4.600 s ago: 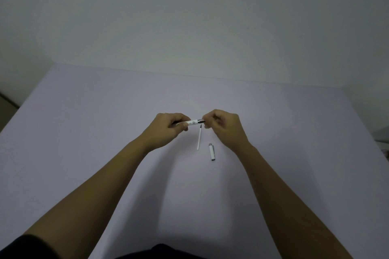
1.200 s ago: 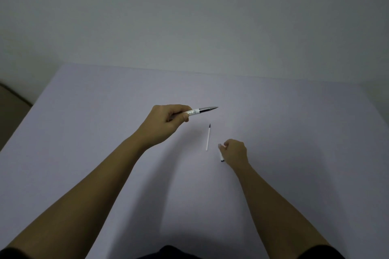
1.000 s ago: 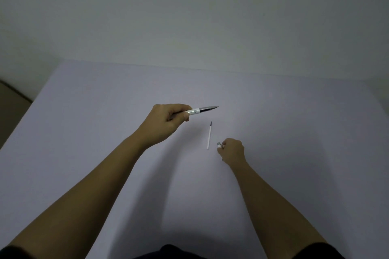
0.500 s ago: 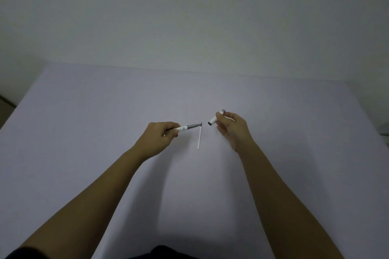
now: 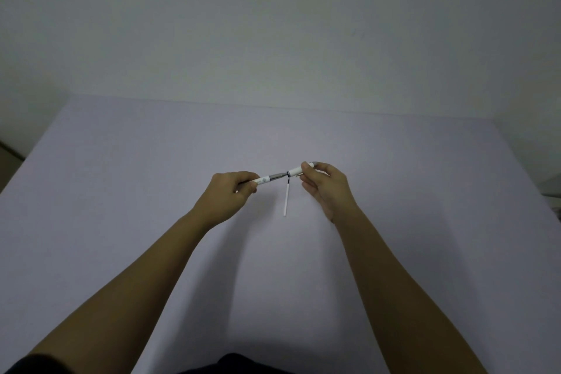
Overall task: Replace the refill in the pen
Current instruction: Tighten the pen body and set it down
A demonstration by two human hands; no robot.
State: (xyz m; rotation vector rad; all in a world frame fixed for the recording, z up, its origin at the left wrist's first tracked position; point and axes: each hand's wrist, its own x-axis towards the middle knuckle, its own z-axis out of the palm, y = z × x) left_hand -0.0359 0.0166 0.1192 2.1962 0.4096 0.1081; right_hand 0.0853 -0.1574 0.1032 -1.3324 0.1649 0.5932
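Where the two hands meet just above the middle of the frame, the pen is held nearly level above the surface, its grey tip pointing right. The left hand has its grip curled tight around the white barrel, thumb and fingers closed on it. The pen's tip sits at the open mouth of the white cap, which the right hand pinches between thumb and fingertips, the other fingers loosely bent; whether the tip has entered the cap cannot be told. Directly below that meeting point, a thin white refill with a dark end lies on the surface, running almost straight down the frame, between the two hands and touched by neither.

The surface is a plain pale lilac sheet that fills the lower two thirds of the frame. Both bare forearms reach in from the lower corners, with a bit of dark clothing at the bottom edge. The far edge of the surface runs across the frame just above the hands, meeting a bare grey-white wall that carries one small dark mark near the top. The left edge slants down toward the left border of the frame, with a strip of darker floor beyond it; the right edge falls away at the far right. Wide bare stretches of surface lie left, right and below the hands.
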